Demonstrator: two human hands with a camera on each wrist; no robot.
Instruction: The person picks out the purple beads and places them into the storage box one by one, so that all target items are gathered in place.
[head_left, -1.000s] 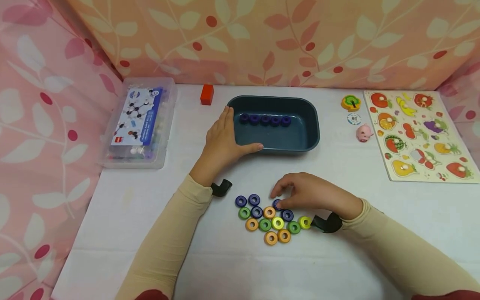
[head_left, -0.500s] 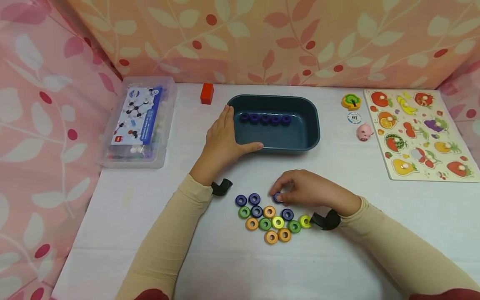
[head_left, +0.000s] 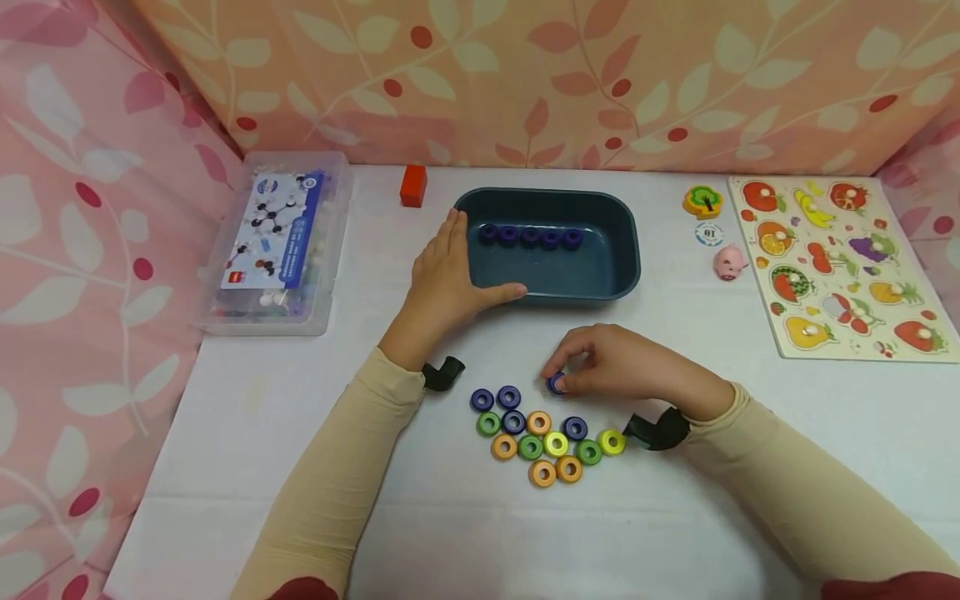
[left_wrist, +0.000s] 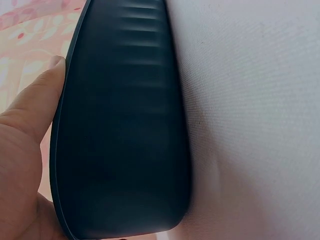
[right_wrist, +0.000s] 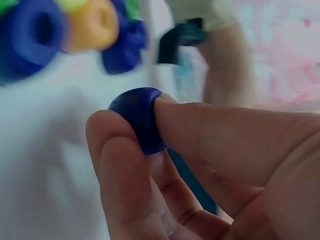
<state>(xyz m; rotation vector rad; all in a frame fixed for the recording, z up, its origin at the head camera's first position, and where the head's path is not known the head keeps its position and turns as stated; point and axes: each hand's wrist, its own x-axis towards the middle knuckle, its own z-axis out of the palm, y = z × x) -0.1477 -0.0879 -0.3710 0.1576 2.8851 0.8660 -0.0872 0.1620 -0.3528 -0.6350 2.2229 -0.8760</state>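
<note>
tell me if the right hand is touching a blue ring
Touching: the right wrist view shows the right hand pinching a blue ring between thumb and fingers.

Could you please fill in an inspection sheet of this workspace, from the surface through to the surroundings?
Surface: white tablecloth.
Job's things: blue tray with five purple rings in a row; outside it, loose purple-blue rings, green rings, orange rings and yellow rings.
Clutter: molecular model kit, red block, tree piece, "10" chip, pink pig figure, fruit puzzle board.
Hands: left hand touches the tray's left end; right hand pinches one purple-blue ring.
Cables: nothing seen.
Surroundings: leaf-print fabric behind and at both sides.
</note>
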